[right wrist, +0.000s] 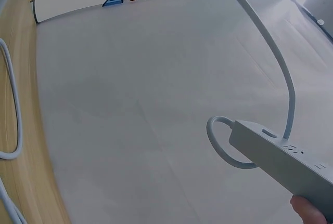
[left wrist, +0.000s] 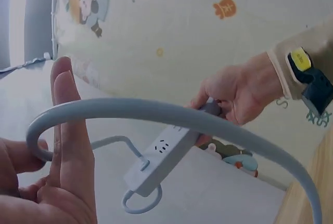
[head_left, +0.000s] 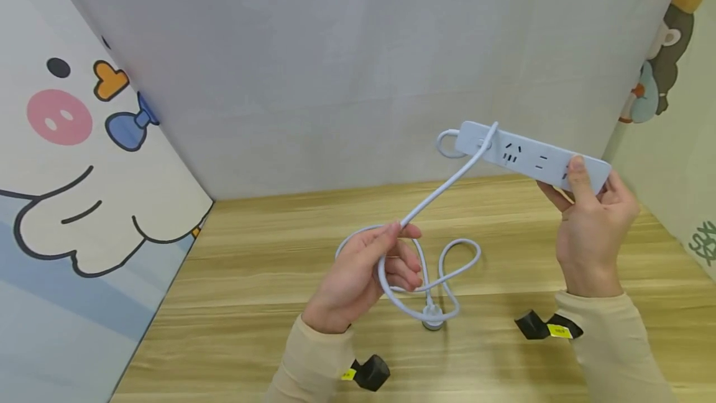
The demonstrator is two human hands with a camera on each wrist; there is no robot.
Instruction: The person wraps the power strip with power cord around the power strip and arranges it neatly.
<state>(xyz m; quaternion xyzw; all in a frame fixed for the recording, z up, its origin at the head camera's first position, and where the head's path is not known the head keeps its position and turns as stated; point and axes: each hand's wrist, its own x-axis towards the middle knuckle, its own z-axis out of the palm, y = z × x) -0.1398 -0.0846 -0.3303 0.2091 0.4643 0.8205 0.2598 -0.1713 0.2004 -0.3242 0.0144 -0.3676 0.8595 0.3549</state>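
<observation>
A white power strip (head_left: 526,153) is held up off the table by my right hand (head_left: 595,229), which grips its right end with the thumb on the socket face. Its white cord (head_left: 442,190) loops at the strip's left end, passes behind it and crosses over the front. From there the cord runs down to my left hand (head_left: 363,266), which pinches it between thumb and index finger; the other fingers are loosely bent. In the left wrist view the cord (left wrist: 140,108) curves large past the fingers. The plug (head_left: 432,316) lies low on the table among the cord's loops.
Slack cord (head_left: 461,241) lies in loops on the wood-grain table (head_left: 252,303). A pale sheet (head_left: 335,79) stands behind it, with cartoon-printed panels (head_left: 73,173) to the left and right. Each wrist carries a black strap-on piece (head_left: 371,372) with a yellow label.
</observation>
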